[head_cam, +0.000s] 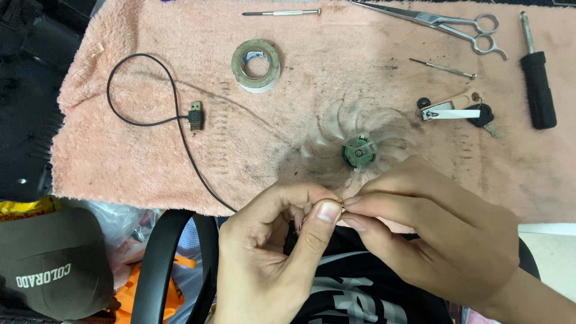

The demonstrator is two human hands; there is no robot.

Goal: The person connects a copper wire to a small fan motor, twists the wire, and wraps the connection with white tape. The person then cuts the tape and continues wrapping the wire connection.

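Left hand and right hand pinching a tiny wire end between fingertips near the pink towel's near edge, clear fan blade just beyond, scissors far right

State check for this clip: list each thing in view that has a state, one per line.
Left hand: fingertips pinched on something tiny, too small to tell.
Right hand: pinching at the same spot.
Clear fan blade: lying flat on the pink towel.
Scissors: closed.
Cable plug: unplugged.
Tape roll: lying flat.
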